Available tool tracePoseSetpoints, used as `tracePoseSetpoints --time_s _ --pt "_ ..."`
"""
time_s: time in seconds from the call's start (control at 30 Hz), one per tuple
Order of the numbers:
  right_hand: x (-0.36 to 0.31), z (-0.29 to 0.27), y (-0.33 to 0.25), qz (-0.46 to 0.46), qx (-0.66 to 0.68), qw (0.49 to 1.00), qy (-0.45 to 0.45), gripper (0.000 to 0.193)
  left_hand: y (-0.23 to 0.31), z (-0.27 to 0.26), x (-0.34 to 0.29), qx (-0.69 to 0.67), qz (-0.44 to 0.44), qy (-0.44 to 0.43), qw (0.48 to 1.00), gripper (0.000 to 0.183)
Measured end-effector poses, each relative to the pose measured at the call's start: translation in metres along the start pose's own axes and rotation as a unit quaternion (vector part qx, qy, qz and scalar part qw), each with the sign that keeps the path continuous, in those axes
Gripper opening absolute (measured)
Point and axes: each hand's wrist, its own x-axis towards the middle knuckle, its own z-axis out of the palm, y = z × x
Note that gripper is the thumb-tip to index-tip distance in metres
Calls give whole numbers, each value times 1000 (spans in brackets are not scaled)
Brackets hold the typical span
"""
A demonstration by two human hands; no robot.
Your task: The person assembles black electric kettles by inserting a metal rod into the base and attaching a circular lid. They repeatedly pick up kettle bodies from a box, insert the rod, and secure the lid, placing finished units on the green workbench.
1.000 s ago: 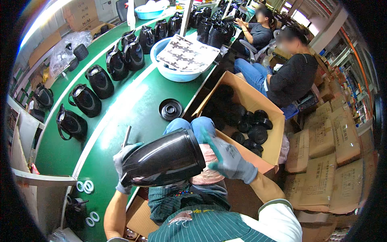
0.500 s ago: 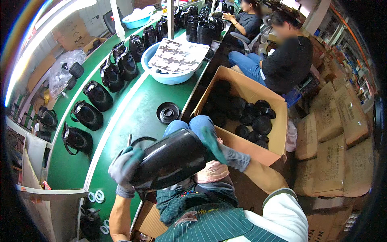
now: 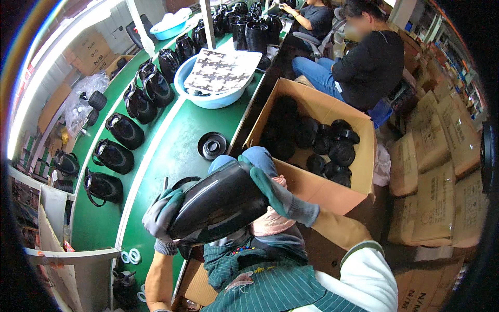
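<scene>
Beside the cardboard box (image 3: 332, 112), both gloved hands clasp the glossy black kettle body (image 3: 221, 205): left hand (image 3: 162, 216) at its base, right hand (image 3: 278, 195) on top; it looks rigid, slippery.

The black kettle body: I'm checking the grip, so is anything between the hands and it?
Only the gloves. The left hand cups one end of the black kettle body, and the right hand presses on its upper side. Both touch it directly, with no other thing visible in between.
</scene>
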Motion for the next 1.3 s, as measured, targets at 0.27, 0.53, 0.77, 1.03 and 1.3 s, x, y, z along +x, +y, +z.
tracePoseSetpoints --time_s 0.27,0.53,0.77,1.03,1.3 --pt "19 1 -21 -363 -442 811 -125 79 -5 10 -74 -330 -464 -23 822 29" --pt "18 -55 56 -68 -289 955 -25 65 -1 -34 -8 33 -16 -116 993 32" --pt "40 22 -10 -303 -505 787 -187 122 -51 16 -173 -670 -543 -33 505 40" --pt "20 -1 43 -76 -134 987 -47 64 -31 -4 -89 -162 -319 -18 934 34" --pt "29 50 -17 -331 -399 844 -140 91 -24 10 -143 -536 -539 -21 649 29"
